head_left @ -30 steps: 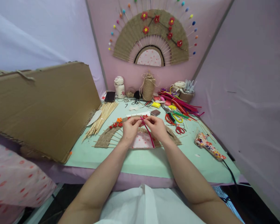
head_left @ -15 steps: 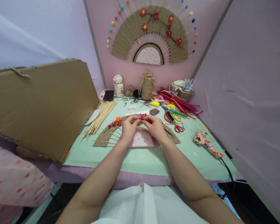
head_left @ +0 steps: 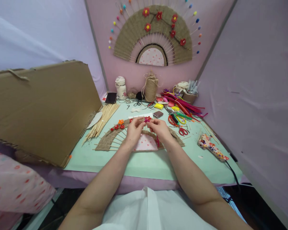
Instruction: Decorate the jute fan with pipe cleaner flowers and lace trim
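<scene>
Between my hands is a magenta pipe cleaner [head_left: 147, 120], bent into a small shape, with a tail hanging below my right hand. My left hand [head_left: 135, 129] pinches it from the left. My right hand [head_left: 160, 128] grips it from the right, fingertips close to the left ones. Beneath both hands lies a twine-woven fan [head_left: 104, 141] with thin stick ribs and a pink dotted half-circle [head_left: 145, 142] at its base. Red flowers [head_left: 116, 127] and an orange flower [head_left: 120, 121] sit on its upper left; my hands hide part of its middle.
Bamboo sticks [head_left: 102, 123] and a large cardboard sheet [head_left: 43, 111] stand left. Right are scissors [head_left: 183, 131], pliers [head_left: 174, 118] and a patterned glue gun [head_left: 212, 148] with a cord. Behind are a twine spool [head_left: 151, 88], a bottle [head_left: 121, 88], a phone [head_left: 110, 98] and loose pipe cleaners [head_left: 182, 103].
My fingertips have parted slightly around the magenta pipe cleaner, and its tail now shows more clearly below my right hand. The whole view has shifted a little.
</scene>
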`<action>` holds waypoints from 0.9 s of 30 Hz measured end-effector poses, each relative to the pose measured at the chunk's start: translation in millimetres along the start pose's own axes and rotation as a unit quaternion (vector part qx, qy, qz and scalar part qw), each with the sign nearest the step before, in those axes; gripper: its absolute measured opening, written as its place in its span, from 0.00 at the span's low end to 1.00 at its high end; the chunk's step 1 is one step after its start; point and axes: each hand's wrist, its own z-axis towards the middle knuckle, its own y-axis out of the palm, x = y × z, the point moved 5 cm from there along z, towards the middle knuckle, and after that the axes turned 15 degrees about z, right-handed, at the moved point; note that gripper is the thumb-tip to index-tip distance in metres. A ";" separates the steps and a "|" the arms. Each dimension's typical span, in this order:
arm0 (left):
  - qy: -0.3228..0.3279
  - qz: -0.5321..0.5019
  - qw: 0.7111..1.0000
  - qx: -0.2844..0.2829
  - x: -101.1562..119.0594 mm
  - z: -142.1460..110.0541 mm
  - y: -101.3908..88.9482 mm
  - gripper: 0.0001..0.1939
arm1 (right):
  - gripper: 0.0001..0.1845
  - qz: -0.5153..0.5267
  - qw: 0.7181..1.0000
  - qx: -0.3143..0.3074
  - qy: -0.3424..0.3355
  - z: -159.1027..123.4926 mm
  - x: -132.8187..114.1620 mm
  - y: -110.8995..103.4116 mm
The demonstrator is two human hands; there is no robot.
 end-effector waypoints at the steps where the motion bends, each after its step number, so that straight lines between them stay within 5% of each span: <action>1: 0.006 -0.005 1.000 -0.001 0.4 -0.4 0.8 0.13 | 0.10 0.000 1.000 0.001 -0.005 -0.5 -0.4 0.4; 7: -0.053 -0.099 0.992 0.051 -8.4 2.8 -3.3 0.11 | 0.12 -0.052 0.998 -0.035 -0.019 -7.3 -2.4 7.6; 12: -0.032 -0.100 0.993 0.058 -3.9 3.1 -6.2 0.12 | 0.12 -0.209 0.963 -0.031 -0.168 -12.0 -19.4 8.4; 22: 0.097 0.096 0.991 0.008 4.9 2.1 -5.1 0.05 | 0.09 -0.361 0.878 -0.063 -0.308 -20.4 -30.8 15.9; 27: 0.132 0.186 0.973 0.046 11.4 -0.3 -9.9 0.04 | 0.09 -0.366 0.878 -0.052 -0.305 -20.2 -28.4 15.2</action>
